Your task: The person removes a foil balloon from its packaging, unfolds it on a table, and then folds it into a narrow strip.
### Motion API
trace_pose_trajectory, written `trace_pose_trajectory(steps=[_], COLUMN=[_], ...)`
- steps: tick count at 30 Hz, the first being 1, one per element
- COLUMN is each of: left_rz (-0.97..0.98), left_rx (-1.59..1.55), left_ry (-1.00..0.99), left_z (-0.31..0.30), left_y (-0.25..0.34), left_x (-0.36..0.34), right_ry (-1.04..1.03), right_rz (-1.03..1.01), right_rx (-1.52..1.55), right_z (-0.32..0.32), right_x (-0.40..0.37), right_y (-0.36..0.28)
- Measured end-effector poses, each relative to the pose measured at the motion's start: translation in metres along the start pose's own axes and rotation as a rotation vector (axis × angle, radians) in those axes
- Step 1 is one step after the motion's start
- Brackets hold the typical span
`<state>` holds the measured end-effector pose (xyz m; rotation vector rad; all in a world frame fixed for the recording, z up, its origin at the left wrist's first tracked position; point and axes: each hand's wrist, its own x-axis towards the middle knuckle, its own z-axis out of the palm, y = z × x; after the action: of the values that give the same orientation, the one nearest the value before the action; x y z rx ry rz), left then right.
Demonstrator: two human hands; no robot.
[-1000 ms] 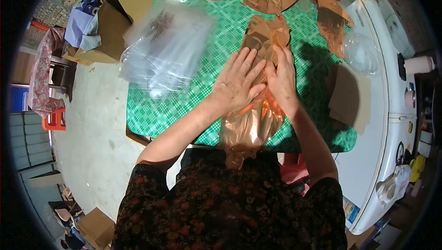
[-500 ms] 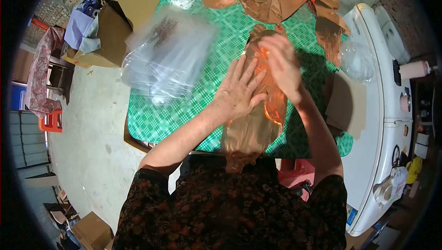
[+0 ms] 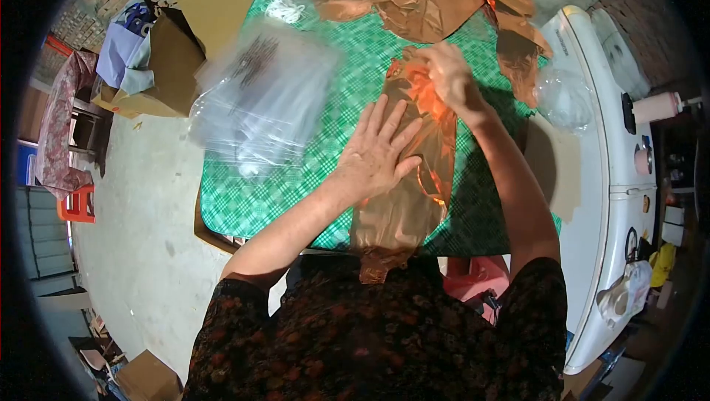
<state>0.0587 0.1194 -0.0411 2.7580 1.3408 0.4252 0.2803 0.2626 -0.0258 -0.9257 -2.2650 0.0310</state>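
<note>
A flat, shiny copper-coloured foil balloon (image 3: 392,216) lies lengthwise in front of me, its near end hanging over the table edge against my shirt. My left hand (image 3: 373,153) rests flat on its left side, fingers spread. Near the far end, my right hand (image 3: 452,79) is closed, with its fingers curled at the foil's right edge; motion blurs the fingertips. Between the hands the foil is creased and glints orange. To the left lies a stack of clear plastic bags (image 3: 259,98).
More copper foil pieces (image 3: 429,2) cover the table's far side. The table has a green checked cloth (image 3: 244,194). A white fridge (image 3: 584,216) lies along the right, with a clear plastic bag (image 3: 563,98) near it. An open cardboard box (image 3: 174,68) stands at left.
My right hand has moved up and slightly outward, its fingers more curled, and the foil near it is more crumpled. My left hand stays flat. The view has shifted slightly.
</note>
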Motion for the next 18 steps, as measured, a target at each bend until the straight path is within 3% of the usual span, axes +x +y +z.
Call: trace_pose_trajectory(steps=[3,6,8,10,12,15,18], left_rz=[0.001,0.01,0.013,0.012,0.018,0.02,0.023], left_rx=[0.002,0.009,0.002,-0.002,-0.001,0.011,0.009], left_ry=[0.015,0.014,0.017,0.021,0.026,0.031,0.035], left_z=[0.003,0.003,0.001,0.001,0.002,0.003,0.002], left_y=[-0.001,0.0,0.0,-0.001,-0.001,-0.001,-0.001], left_x=[-0.001,0.0,0.0,0.0,0.0,0.0,0.0], right_ry=[0.032,-0.22,-0.413,-0.474,-0.399,-0.475,-0.538], right_rz=[0.009,0.153,0.353,0.417,0.356,0.493,0.522], right_rx=[-0.139,-0.217,-0.032,0.052,0.028,0.243,0.239], right_z=[-0.016,-0.03,-0.042,-0.042,-0.028,-0.028,-0.037], right_x=[-0.001,-0.002,0.011,0.016,0.01,0.013,0.018], right_y=[0.021,0.029,0.022,0.023,0.042,0.057,0.054])
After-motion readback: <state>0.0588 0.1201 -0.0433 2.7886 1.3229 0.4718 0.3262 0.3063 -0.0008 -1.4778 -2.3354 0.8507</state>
